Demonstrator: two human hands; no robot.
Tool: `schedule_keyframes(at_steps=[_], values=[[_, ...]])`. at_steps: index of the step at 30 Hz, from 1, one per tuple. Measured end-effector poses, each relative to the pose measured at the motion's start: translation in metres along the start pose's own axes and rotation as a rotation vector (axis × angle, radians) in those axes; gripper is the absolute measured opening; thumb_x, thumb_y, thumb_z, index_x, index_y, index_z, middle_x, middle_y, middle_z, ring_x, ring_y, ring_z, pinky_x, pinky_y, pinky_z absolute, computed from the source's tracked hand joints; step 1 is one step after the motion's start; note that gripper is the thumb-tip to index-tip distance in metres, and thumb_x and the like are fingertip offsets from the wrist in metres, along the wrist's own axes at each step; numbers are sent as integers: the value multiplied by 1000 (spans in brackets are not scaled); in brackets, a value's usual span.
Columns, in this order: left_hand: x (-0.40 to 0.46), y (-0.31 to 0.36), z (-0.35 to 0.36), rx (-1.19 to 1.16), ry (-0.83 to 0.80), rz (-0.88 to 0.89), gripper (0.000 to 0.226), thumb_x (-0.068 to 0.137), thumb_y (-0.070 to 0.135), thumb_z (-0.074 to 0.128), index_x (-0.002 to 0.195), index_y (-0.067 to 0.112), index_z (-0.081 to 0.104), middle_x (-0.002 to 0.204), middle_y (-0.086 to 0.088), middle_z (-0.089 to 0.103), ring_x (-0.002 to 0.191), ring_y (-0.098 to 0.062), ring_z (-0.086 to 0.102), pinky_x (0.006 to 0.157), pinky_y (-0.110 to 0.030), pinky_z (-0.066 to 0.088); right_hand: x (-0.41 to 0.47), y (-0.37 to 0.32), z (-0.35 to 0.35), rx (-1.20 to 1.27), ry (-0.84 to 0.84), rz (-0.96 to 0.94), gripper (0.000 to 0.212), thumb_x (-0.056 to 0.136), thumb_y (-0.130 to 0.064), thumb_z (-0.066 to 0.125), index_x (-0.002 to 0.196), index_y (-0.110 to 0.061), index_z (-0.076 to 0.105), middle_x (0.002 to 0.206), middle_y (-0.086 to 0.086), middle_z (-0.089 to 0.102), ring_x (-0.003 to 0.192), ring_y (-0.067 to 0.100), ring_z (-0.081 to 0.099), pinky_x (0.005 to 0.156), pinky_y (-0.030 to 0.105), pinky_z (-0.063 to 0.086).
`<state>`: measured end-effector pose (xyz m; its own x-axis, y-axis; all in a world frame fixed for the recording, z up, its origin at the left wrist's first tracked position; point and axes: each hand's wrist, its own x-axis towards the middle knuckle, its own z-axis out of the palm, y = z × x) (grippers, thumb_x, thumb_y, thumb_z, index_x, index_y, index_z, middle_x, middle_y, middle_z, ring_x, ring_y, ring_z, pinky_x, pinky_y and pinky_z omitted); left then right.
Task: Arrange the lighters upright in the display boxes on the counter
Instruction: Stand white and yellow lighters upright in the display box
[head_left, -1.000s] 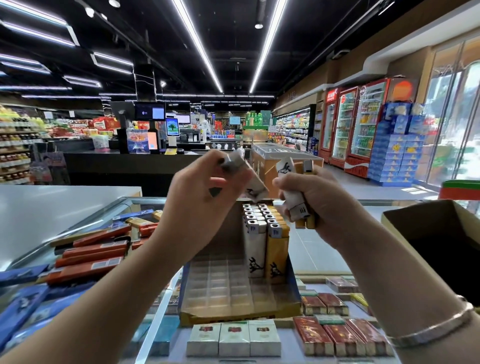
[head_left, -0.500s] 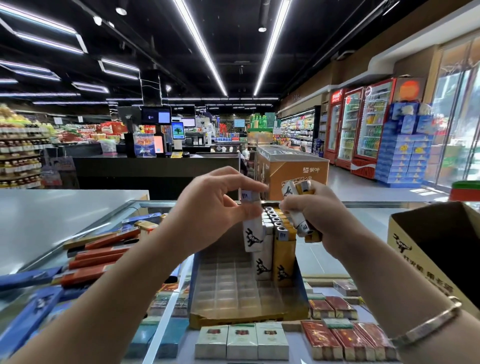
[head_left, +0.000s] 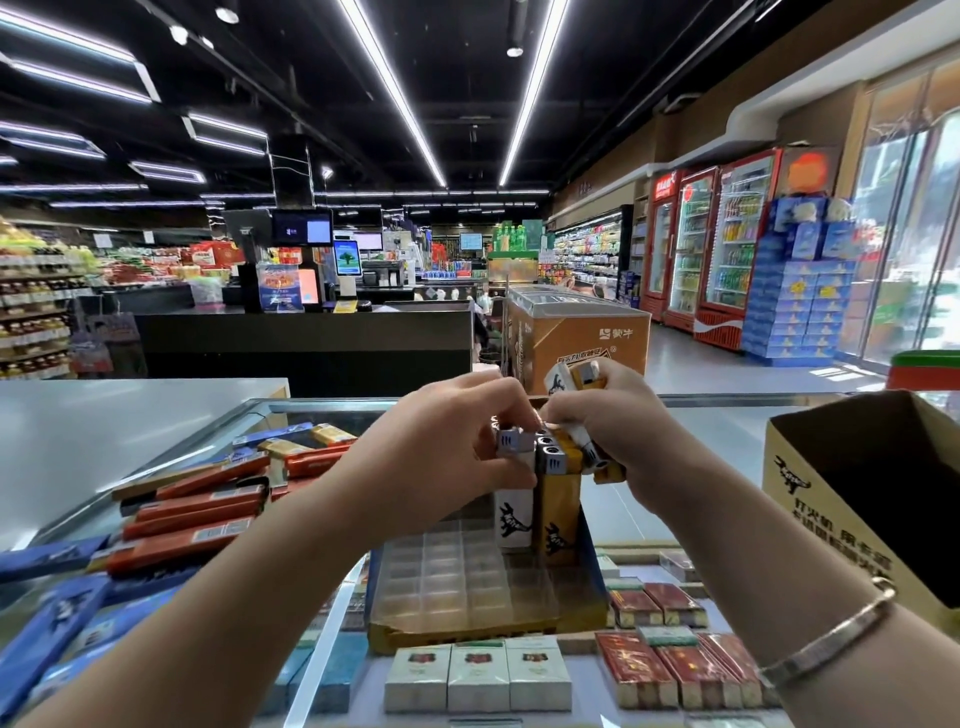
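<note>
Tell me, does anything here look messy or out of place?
Yes. The long orange and blue cartons on the glass counter left of the display box lie in a loose, crisscrossed heap. The lighters standing in the box look straight, and most of its slots are unfilled.

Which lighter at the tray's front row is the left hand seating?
The white lighter in the display tray; left hand pinches its top. The yellow lighter beside it stands untouched.

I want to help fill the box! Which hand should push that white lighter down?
Probably the left hand: it already pinches the white lighter over the display box. The right hand holds spare lighters.
</note>
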<state>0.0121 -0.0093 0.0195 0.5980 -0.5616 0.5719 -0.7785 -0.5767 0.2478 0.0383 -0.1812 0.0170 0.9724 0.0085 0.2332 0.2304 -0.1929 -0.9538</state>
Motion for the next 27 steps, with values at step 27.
schedule_keyframes(at_steps=[27], values=[[2, 3, -4, 15, 3, -26, 30, 73, 21, 76, 65, 41, 54, 79, 14, 56, 71, -4, 58, 68, -27, 52, 2, 2, -1, -3, 15, 9, 20, 77, -5, 65, 86, -15, 50, 82, 13, 56, 61, 20, 56, 36, 15, 39]])
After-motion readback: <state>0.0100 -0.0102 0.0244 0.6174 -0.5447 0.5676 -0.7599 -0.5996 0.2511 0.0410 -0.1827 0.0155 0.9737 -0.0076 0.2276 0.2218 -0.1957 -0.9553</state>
